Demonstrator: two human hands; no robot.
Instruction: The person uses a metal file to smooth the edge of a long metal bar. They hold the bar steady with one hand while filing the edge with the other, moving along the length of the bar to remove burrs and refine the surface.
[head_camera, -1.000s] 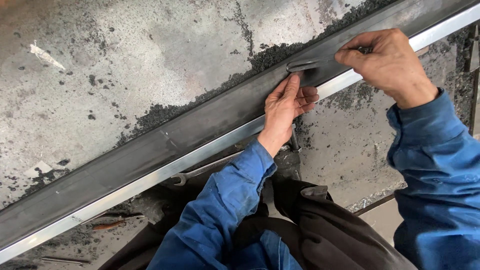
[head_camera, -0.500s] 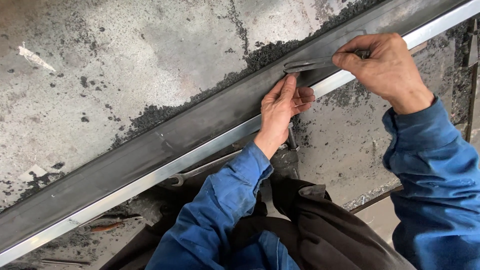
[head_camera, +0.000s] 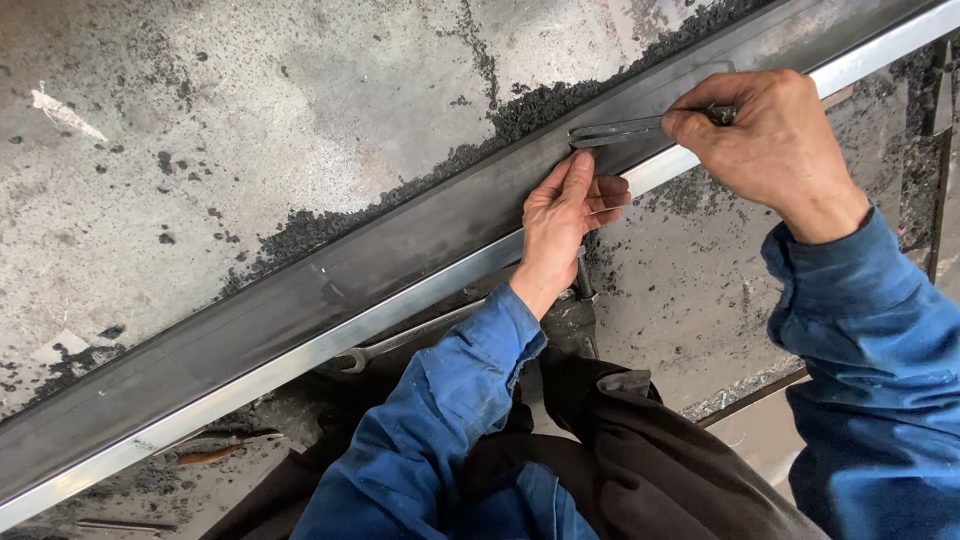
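Observation:
A long dark metal bar (head_camera: 330, 290) with a bright steel edge strip (head_camera: 300, 357) runs diagonally from lower left to upper right across a dirty grey slab. My left hand (head_camera: 567, 215) lies flat on the bar, index finger stretched toward the tip of a thin metal tool (head_camera: 625, 130). My right hand (head_camera: 770, 140) grips that tool by its handle at the upper right and holds its tip against the bar's top face. Both arms wear blue sleeves.
A wrench (head_camera: 400, 342) lies just below the bar under the steel strip. Black grit (head_camera: 480, 150) lines the bar's far edge on the stained slab (head_camera: 250, 120). Dark trousers (head_camera: 640, 460) fill the bottom centre. A small reddish tool (head_camera: 205, 455) lies at lower left.
The view has shifted slightly. My right hand and the tool have edged up and to the right along the bar; my left hand stays pressed on it.

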